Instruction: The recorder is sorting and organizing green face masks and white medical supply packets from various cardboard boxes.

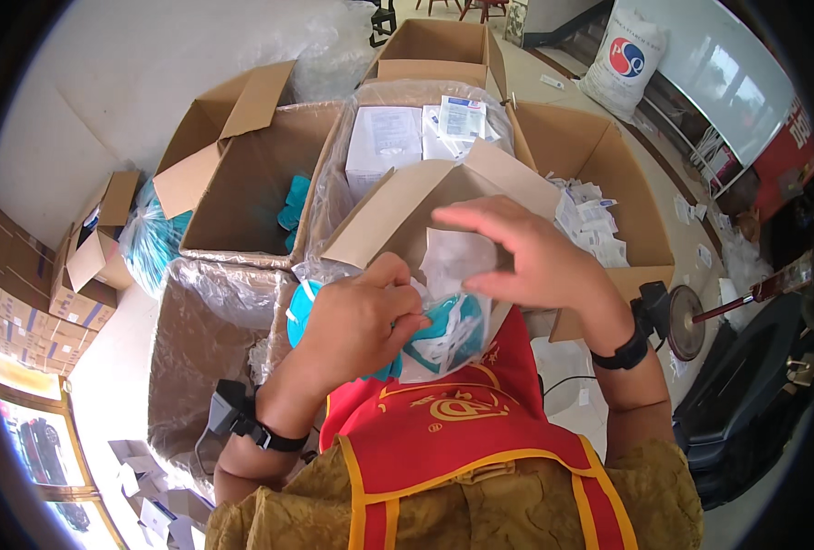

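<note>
Brown corrugated cardboard boxes (242, 183) crowd beyond both hands; one with white paper packets (595, 229) past right hand, plastic-lined one (200, 339) beside left. Raised box flap (407, 206) directly behind hands. Clear plastic bag of teal-and-white face masks (443, 335) pinched in left hand (361, 316); right hand (526, 261), fingers spread, on bag's top. Pale concrete floor, stacked small cartons (22, 312) far left.
</note>
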`<action>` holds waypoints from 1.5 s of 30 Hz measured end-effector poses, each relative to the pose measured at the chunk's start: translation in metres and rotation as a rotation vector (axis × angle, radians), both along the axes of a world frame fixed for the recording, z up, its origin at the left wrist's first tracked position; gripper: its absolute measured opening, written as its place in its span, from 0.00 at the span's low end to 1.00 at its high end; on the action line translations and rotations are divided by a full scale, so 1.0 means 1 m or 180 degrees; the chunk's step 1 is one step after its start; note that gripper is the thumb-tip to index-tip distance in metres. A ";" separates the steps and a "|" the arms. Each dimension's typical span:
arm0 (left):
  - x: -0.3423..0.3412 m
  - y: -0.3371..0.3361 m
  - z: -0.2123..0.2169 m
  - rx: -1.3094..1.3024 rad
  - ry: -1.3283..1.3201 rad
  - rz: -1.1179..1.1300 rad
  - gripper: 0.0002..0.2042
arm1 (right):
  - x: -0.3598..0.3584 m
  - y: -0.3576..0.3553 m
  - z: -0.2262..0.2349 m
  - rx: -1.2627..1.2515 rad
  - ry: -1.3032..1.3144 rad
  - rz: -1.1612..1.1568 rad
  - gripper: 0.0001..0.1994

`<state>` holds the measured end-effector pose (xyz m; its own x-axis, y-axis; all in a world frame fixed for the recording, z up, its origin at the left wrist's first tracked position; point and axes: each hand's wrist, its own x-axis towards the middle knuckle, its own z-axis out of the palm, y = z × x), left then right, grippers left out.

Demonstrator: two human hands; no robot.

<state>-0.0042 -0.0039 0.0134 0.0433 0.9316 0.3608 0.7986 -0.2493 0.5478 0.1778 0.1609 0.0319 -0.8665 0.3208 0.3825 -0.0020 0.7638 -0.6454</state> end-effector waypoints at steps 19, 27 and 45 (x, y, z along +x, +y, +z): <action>0.015 -0.001 -0.008 -0.0667 -0.0519 0.0388 0.10 | -0.027 -0.007 -0.023 -0.1555 0.0142 0.0203 0.10; 0.025 0.002 -0.026 -0.0300 -0.0210 0.0572 0.12 | -0.029 0.012 -0.055 -0.2495 0.0773 -0.0512 0.07; 0.016 0.005 -0.036 -0.0738 -0.2271 0.0569 0.12 | 0.020 -0.004 -0.086 -0.3182 0.0711 -0.0486 0.11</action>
